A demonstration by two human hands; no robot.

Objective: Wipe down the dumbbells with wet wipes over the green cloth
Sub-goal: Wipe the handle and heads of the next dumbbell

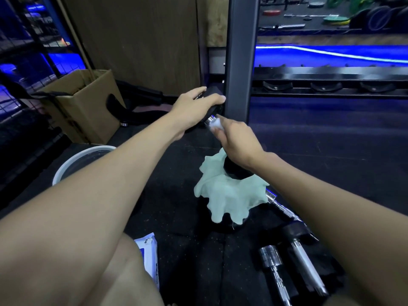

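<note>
The left hand (194, 102) is wrapped over the upper black head of a dumbbell (213, 111), fingers curled across the top and thumb reaching along the far side toward the dark upright post (239, 60), so the grip is closed firmly around that weight. The dumbbell stands tilted, its chrome handle running down and toward the person, and its lower black head sits in the middle of the green cloth (229, 195), which is bunched up on the black rubber floor (331, 155) around it. The right hand (238, 144) is pinched narrowly on a small white wet wipe (216, 125), pressing it against the chrome handle just below the upper head; the fingers are folded close together around the wipe, with the fingertips touching the metal. Near the person's knee lies a blue-and-white wipe packet (147, 252), flat on the floor. To the lower right, two chrome bars (273, 268) lie beside each other near a black weight, well apart from the cloth. A white bucket (72, 162) stands to the left, partly hidden by the left forearm, and a cardboard box (86, 107) sits behind it
</note>
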